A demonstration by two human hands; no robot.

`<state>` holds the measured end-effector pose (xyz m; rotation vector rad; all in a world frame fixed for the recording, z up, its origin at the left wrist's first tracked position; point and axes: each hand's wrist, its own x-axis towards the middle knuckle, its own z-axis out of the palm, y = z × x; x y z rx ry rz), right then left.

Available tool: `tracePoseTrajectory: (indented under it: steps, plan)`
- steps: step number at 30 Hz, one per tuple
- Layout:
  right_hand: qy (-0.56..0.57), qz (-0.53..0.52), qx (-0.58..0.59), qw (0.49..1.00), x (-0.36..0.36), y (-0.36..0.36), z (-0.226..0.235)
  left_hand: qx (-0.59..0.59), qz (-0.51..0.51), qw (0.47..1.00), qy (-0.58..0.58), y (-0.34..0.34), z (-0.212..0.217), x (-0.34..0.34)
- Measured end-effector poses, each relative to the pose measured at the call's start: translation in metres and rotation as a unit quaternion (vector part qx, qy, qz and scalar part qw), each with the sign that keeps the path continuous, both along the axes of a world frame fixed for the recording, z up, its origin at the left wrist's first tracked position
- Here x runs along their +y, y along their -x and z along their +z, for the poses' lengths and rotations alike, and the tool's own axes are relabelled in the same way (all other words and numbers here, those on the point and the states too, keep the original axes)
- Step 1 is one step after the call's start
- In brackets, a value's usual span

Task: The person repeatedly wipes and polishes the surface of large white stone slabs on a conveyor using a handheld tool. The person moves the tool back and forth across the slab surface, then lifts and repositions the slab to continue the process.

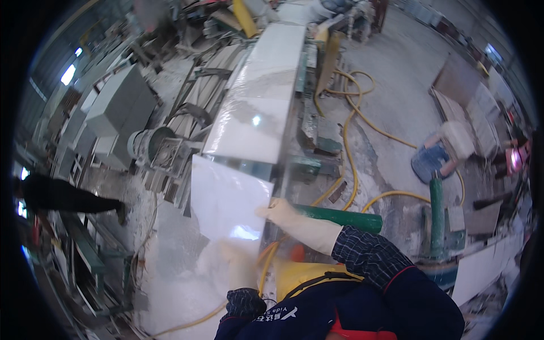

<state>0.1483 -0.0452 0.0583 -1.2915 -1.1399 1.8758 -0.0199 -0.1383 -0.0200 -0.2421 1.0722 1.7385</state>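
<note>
A white glossy stone slab (pixel 226 204) lies flat on the machine bed in front of me. My right hand (pixel 279 211), in a dusty white glove, grips the slab's right edge near its far corner. My left hand (pixel 237 258), also gloved and blurred, lies on the slab's near part; its fingers cannot be made out. A second, longer white slab (pixel 260 102) lies just beyond the first and stretches away along the machine.
Yellow hoses (pixel 347 141) snake over the wet floor on the right. A green pipe (pixel 340 217) lies by my right forearm. A motor (pixel 148 145) and grey stone blocks (pixel 116 107) stand left. A blue bucket (pixel 430 161) sits right. Another person's dark limb (pixel 68 197) shows far left.
</note>
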Motion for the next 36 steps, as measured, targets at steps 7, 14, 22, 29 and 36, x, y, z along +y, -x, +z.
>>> tracePoseTrajectory:
  steps: [7,14,22,29,36]
  plan:
    - [-0.033,-0.048,-0.044,0.997,-0.072,-0.099,0.041,0.142,-0.011,0.989,0.049,-0.052,0.038,0.005]
    - [-0.006,-0.276,0.215,0.937,-0.197,-0.244,0.003,0.322,-0.294,0.899,-0.046,-0.159,0.074,0.036]
    - [-0.074,-0.562,0.093,0.819,-0.406,-0.296,-0.013,0.282,-0.669,0.671,-0.15,-0.409,0.073,-0.019]
    - [-0.064,-0.789,0.381,0.478,-0.494,-0.28,-0.007,0.354,-0.827,0.394,-0.19,-0.564,0.065,-0.125]
    - [-0.059,-0.833,0.287,0.469,-0.514,-0.296,-0.056,0.413,-0.856,0.227,-0.212,-0.649,0.023,-0.159]
